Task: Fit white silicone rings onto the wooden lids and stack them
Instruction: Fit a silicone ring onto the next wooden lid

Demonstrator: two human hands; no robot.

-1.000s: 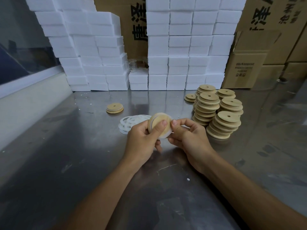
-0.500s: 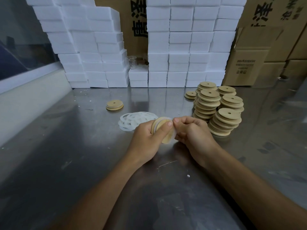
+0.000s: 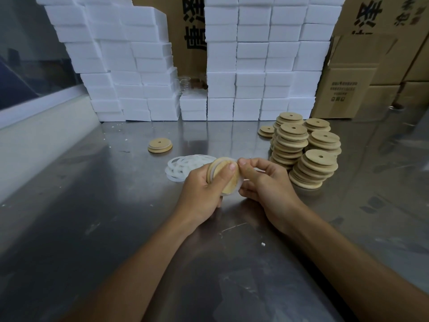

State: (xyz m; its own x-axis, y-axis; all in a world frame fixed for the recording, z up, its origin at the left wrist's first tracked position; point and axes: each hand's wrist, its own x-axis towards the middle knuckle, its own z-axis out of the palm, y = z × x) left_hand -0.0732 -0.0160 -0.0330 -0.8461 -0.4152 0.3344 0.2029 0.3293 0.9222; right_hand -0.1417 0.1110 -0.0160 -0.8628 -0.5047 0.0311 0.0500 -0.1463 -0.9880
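My left hand (image 3: 201,194) grips a round wooden lid (image 3: 228,182) held on edge above the steel table, thumb pressed on its face. A white silicone ring (image 3: 232,192) runs around the lid's lower rim. My right hand (image 3: 267,182) pinches the ring at the lid's top right edge with thumb and fingers. Behind my hands lies a loose heap of white silicone rings (image 3: 185,166). Several stacks of wooden lids (image 3: 304,149) stand to the right. One finished lid (image 3: 160,145) lies alone at the back left.
White foam blocks (image 3: 250,66) are stacked in walls along the back of the steel table (image 3: 92,228). Cardboard boxes (image 3: 343,89) stand at the back right. A white ledge (image 3: 34,140) borders the table's left side. A small lid pile (image 3: 266,131) lies behind the stacks.
The lid has turned from facing me to more on edge and back a little. My right fingers have shifted along the rim while working the ring on.
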